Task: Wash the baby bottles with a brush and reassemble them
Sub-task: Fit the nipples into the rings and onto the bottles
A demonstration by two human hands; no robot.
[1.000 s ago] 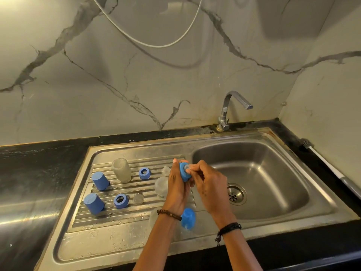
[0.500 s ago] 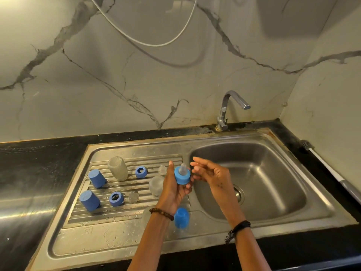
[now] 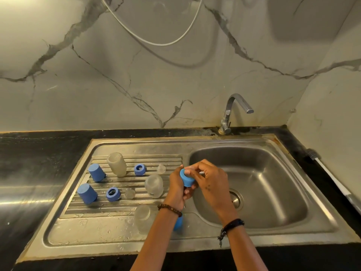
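My left hand (image 3: 178,187) grips a blue bottle ring (image 3: 186,178) over the edge between drainboard and basin. My right hand (image 3: 210,181) pinches the clear teat at the ring's top; the teat is mostly hidden by its fingers. On the ribbed drainboard (image 3: 78,210) stand three clear bottles: one at the back (image 3: 116,164), one in the middle (image 3: 154,185), one at the front (image 3: 143,218). Two blue caps (image 3: 96,172) (image 3: 87,193), two blue rings (image 3: 139,169) (image 3: 113,194) and two clear teats (image 3: 161,169) (image 3: 129,193) lie among them. Another blue cap (image 3: 178,222) shows under my left wrist.
The steel basin (image 3: 273,184) with its drain (image 3: 237,198) lies to the right, the tap (image 3: 234,110) behind it. A white-handled tool (image 3: 332,178) lies along the black counter at the right wall. A white cable (image 3: 156,43) hangs on the marble wall.
My right hand, held apart and open half a second ago, has come back onto the top of the ring and pinches the teat. The ring has tilted in my left hand.
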